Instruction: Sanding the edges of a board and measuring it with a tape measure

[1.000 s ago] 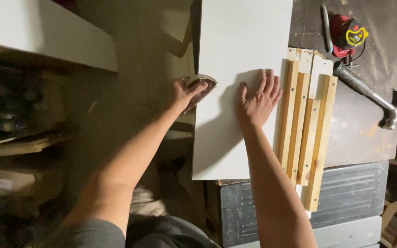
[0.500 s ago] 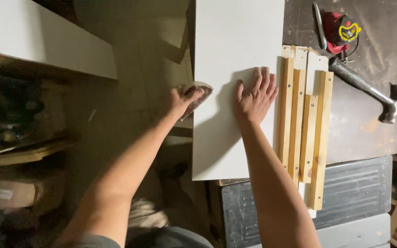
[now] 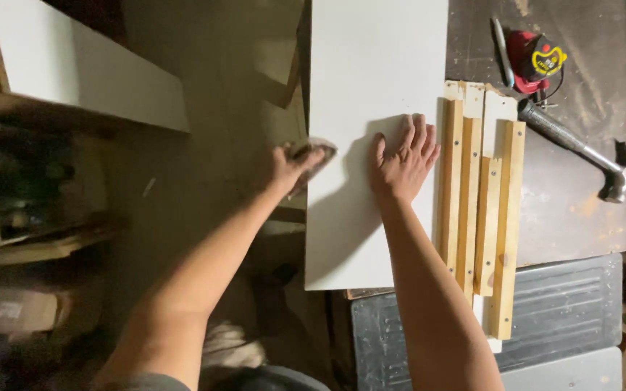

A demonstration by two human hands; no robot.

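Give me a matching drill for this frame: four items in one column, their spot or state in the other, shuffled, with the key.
1. left hand
2. right hand
3. hammer
4. wooden slats

a. lies near the bench's right side
b. pressed flat on the white board
c. beside the board, to its right
d. holds a sanding pad at the board's left edge

Pairs: 1-d, 2-b, 3-a, 4-c

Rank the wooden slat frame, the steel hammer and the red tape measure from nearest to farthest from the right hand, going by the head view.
1. Wooden slat frame: just right of the right hand, which lies flat on the white board.
2. Steel hammer: farther right, on the dark tabletop.
3. Red tape measure: up and right, near the top edge, slightly farther.
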